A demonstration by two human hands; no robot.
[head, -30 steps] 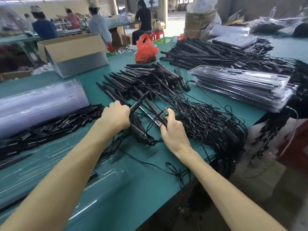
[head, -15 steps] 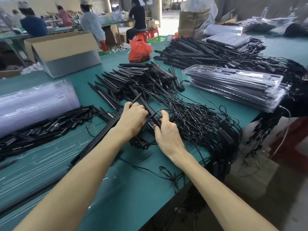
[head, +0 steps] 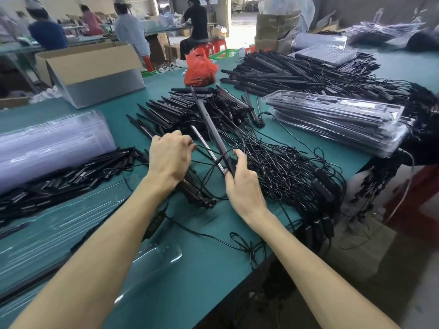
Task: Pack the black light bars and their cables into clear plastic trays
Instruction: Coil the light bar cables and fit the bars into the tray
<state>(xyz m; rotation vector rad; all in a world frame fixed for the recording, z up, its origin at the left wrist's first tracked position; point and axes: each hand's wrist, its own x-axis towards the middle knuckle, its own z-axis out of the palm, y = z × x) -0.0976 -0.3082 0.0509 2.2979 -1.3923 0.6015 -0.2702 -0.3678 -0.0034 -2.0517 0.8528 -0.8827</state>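
A heap of black light bars (head: 187, 110) lies mid-table, their cables (head: 280, 167) tangled to its right. My right hand (head: 242, 186) grips the near end of one long light bar (head: 209, 119), which slants up and away over the heap. My left hand (head: 171, 160) is just left of it, fingers curled over a bundle of bars (head: 197, 194) that sticks out below the wrist. An empty clear tray (head: 154, 257) lies near me under my left forearm. Filled clear trays (head: 337, 124) are stacked at the right.
A stack of clear plastic (head: 47, 143) and a row of short black pieces (head: 71, 172) sit left. A cardboard box (head: 90, 67), a red bag (head: 200, 67) and more bars (head: 285, 72) lie further back. The table edge (head: 280, 252) runs diagonally at the right. People work at far benches.
My right hand has drawn one long bar out of the heap so it now slants above it. My left hand has shifted left, away from the right hand.
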